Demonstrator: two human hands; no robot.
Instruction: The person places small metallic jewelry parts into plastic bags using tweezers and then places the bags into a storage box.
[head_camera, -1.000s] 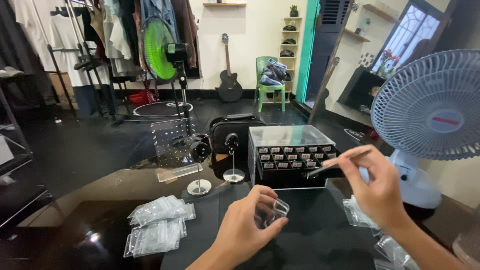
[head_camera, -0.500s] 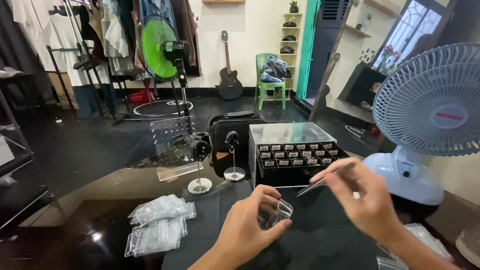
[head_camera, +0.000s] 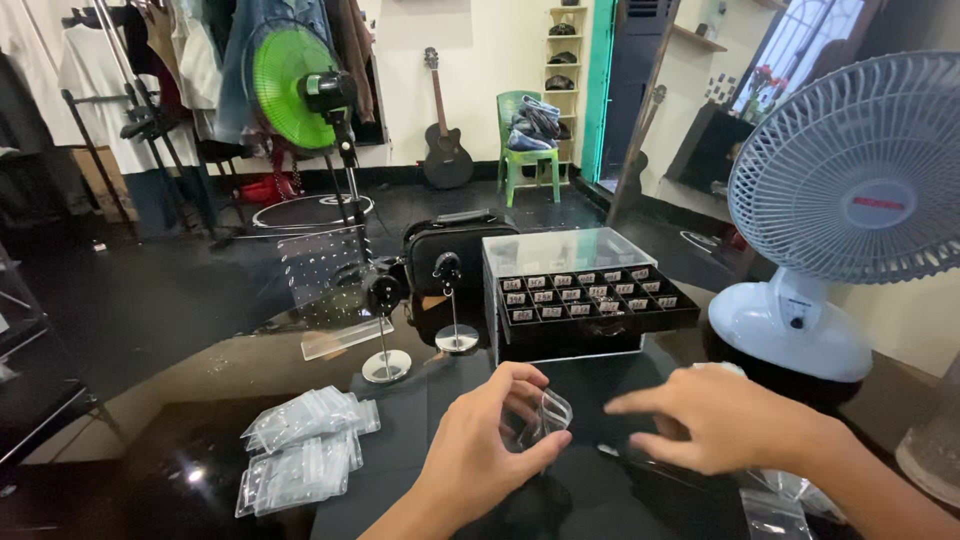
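Observation:
My left hand (head_camera: 470, 465) pinches a small clear zip bag (head_camera: 538, 418) between thumb and fingers, low over the black table mat (head_camera: 400, 400). To its right is my right hand (head_camera: 725, 425), blurred, palm down with fingers stretched toward the bag, and I see nothing in it. Behind both hands stands a black drawer box (head_camera: 585, 300) with a clear top. Its drawer is pulled out and shows rows of small tagged items.
Piles of small clear bags (head_camera: 300, 445) lie at the left, with more at the lower right (head_camera: 775, 495). Two small round-based display stands (head_camera: 385, 330) and a black case (head_camera: 450, 240) stand behind. A white desk fan (head_camera: 850, 200) fills the right; a green standing fan (head_camera: 295, 75) is farther back.
My right hand held thin tweezers up by the drawer box. It has dropped to the table with fingers spread, and the tweezers no longer show in it. The left hand kept the bag.

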